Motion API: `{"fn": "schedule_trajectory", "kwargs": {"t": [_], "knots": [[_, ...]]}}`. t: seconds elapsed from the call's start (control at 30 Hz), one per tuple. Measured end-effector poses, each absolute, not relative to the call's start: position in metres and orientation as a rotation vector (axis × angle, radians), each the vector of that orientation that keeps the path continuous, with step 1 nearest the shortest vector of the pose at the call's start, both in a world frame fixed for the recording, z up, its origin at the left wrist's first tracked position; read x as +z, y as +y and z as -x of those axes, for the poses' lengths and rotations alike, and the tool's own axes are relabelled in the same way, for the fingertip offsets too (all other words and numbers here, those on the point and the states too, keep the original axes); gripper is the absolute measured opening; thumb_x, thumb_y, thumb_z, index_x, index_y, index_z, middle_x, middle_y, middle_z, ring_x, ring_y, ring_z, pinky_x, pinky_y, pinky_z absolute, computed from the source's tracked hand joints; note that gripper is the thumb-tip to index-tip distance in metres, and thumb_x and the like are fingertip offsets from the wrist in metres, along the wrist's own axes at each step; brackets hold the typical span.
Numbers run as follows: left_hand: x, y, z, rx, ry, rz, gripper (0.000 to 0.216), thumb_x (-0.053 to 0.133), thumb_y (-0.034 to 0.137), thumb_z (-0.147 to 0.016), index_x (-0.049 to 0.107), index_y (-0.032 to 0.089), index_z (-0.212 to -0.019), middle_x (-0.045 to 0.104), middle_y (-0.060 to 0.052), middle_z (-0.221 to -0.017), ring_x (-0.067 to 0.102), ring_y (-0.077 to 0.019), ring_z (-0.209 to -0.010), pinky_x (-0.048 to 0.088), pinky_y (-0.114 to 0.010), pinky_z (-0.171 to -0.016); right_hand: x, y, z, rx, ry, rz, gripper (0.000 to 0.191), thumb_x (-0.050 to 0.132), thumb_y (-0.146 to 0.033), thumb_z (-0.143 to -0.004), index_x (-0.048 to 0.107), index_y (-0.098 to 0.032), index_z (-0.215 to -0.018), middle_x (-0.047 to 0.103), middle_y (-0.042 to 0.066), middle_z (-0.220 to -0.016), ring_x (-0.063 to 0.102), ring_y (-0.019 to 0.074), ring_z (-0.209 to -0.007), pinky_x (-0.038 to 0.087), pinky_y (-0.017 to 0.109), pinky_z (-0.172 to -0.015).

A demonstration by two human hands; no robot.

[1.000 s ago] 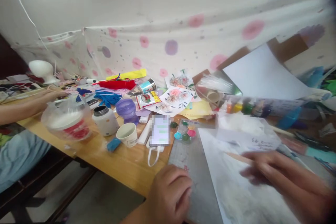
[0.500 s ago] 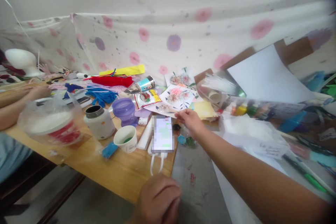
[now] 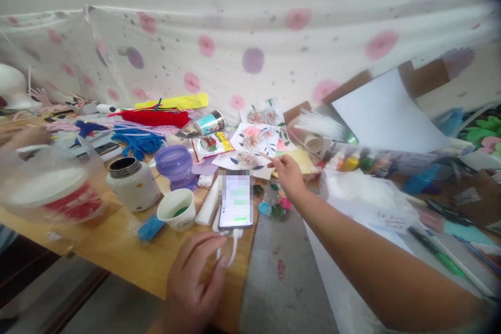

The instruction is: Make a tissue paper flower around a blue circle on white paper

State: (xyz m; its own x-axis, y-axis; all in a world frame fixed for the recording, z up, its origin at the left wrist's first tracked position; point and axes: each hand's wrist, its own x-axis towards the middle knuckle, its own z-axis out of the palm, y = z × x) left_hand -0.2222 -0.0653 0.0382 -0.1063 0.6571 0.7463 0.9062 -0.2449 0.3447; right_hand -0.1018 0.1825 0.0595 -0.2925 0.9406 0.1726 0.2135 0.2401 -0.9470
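Note:
My right hand reaches over a white sheet with pink flowers and dark blue leaves. Its index finger stretches out above the sheet's near corner; the other fingers are curled, and nothing shows in them. My left hand is nearer to me, fingers loosely bent and thumb apart, beside the white cable of a phone. Whether it touches the cable I cannot tell. The phone lies with its screen lit, partly blurred out. Several small coloured pots stand beside it, below my right wrist.
Left of the phone stand a paper cup with green inside, a white jar, a purple container and a bagged bucket. Another person's hand rests at far left. White papers and paint bottles fill the right side.
My right hand has let go of the sheet's near corner, which has dropped flatter, and its index finger now extends. My left hand has come forward toward the phone cable, its fingers loosening.

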Motion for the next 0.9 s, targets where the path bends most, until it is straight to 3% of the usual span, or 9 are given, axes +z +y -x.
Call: {"fn": "schedule_trajectory", "kwargs": {"t": [0.1,0.2,0.43,0.63,0.9], "knots": [[0.037,-0.064,0.224,-1.306,-1.76,1.878,0.02,0.051,0.014,-0.082,0.057,0.017,-0.101,0.058,-0.007,-0.096,0.057,-0.0177,-0.091,0.049,-0.029,-0.078,0.069,0.171,0.109,1.083,-1.848,0.925,0.021,0.044,-0.034,-0.091,0.055,-0.019,-0.083,0.067,0.001,-0.083,0.058,0.015,-0.076,0.045,0.032,-0.075],[0.037,-0.065,0.224,-1.308,-1.758,1.88,0.019,0.052,0.014,-0.082,0.057,0.017,-0.099,0.058,-0.006,-0.096,0.058,-0.0172,-0.09,0.049,-0.028,-0.077,0.071,0.166,0.119,1.04,-1.983,0.827,0.02,0.043,-0.033,-0.089,0.05,-0.022,-0.074,0.069,-0.001,-0.082,0.057,0.0161,-0.076,0.041,0.03,-0.075],[0.037,-0.065,0.225,-1.316,-1.735,1.897,0.019,0.052,0.014,-0.081,0.057,0.017,-0.099,0.058,-0.006,-0.095,0.057,-0.0162,-0.09,0.048,-0.027,-0.077,0.063,0.169,0.129,0.983,-2.081,0.819,0.018,0.041,-0.033,-0.088,0.046,-0.024,-0.074,0.07,0.0,-0.089,0.057,0.019,-0.078,0.037,0.03,-0.07],[0.036,-0.065,0.226,-1.302,-1.741,1.903,0.019,0.051,0.014,-0.082,0.057,0.017,-0.1,0.059,-0.006,-0.095,0.057,-0.017,-0.09,0.049,-0.028,-0.077,0.062,0.171,0.13,1.02,-2.043,0.783,0.02,0.04,-0.034,-0.089,0.046,-0.023,-0.074,0.07,0.0,-0.089,0.058,0.0181,-0.084,0.038,0.03,-0.075],[0.037,-0.067,0.225,-1.301,-1.695,1.92,0.02,0.051,0.011,-0.081,0.057,0.017,-0.1,0.058,-0.007,-0.096,0.056,-0.0168,-0.091,0.048,-0.028,-0.078,0.097,0.154,0.087,1.069,-1.874,0.802,0.022,0.038,-0.04,-0.089,0.042,-0.022,-0.075,0.069,0.003,-0.09,0.056,0.0163,-0.076,0.043,0.03,-0.072]]}}
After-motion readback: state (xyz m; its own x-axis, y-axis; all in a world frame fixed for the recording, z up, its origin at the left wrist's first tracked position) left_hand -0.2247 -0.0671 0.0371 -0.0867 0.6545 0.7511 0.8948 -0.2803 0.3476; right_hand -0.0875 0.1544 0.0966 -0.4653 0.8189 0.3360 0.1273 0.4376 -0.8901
